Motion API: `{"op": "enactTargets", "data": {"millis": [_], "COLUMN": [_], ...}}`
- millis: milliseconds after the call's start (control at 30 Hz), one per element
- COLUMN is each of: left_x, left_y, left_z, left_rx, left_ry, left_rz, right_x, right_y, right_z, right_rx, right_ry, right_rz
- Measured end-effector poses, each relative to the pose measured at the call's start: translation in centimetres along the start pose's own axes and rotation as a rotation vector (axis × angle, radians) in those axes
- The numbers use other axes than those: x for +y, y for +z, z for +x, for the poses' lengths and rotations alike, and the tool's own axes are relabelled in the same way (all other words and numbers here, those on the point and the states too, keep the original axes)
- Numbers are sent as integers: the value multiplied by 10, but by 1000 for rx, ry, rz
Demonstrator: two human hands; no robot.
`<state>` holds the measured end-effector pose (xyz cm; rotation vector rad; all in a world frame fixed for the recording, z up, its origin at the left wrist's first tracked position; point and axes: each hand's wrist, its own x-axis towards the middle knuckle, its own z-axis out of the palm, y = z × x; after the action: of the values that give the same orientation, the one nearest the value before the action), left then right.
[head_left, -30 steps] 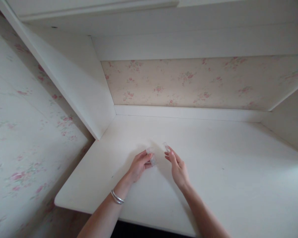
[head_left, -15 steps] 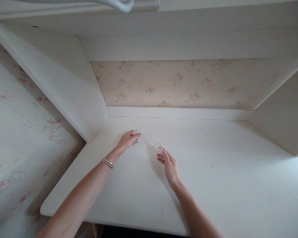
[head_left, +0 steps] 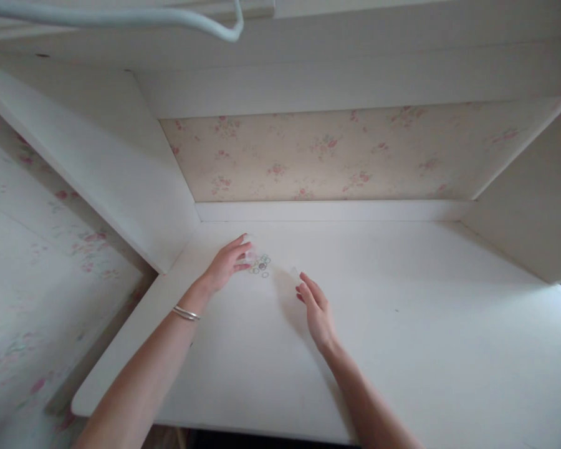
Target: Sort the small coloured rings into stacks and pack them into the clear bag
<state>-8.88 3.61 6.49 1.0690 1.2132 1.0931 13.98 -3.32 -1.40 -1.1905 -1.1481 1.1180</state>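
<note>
My left hand [head_left: 227, 265] holds a small clear plastic box [head_left: 251, 252] between thumb and fingers, low over the desk near its back left. Right beside it, a loose cluster of small thin rings [head_left: 260, 265] in several colours lies on the white desktop [head_left: 355, 349]. They look like little rubber bands, though they are too small to be sure. Across from them, my right hand [head_left: 316, 308] pinches a flat clear piece [head_left: 295, 272], like the box's lid, slightly above the surface. Part of the box is hidden by my left fingers.
A white side panel [head_left: 121, 162] stands at the left, another panel [head_left: 533, 206] at the right. Overhead runs a white shelf [head_left: 336, 56], with a pale cable [head_left: 121, 17] hanging before it. Floral wallpaper [head_left: 299, 156] shows behind.
My left hand has moved left and toward the back with the box. The rings now lie spread on the desk beside it. My right hand stays nearly in place, still holding the clear piece.
</note>
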Motion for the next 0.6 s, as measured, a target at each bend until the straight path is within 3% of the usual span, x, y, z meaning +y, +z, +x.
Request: {"op": "enactTargets", "data": {"millis": [100,200,400,600], "left_x": [-4,-16,-46,-62], "left_y": [12,33,78,94], "left_z": [-29,-50,-66,-67], "left_rx": [-128,-159,-147,-143], "left_ry": [-2,-26,-121,-137], "left_rz": [-440,-671,-803,-866], "right_x": [-1,-2,1,4], "right_y": [1,5,12,22], "right_z": [-4,-9,-17,-16], "right_rx": [50,70,5,-25], "right_ry": [-47,-121,-352,-414], "right_rz": [-46,-145,-293,-383]}}
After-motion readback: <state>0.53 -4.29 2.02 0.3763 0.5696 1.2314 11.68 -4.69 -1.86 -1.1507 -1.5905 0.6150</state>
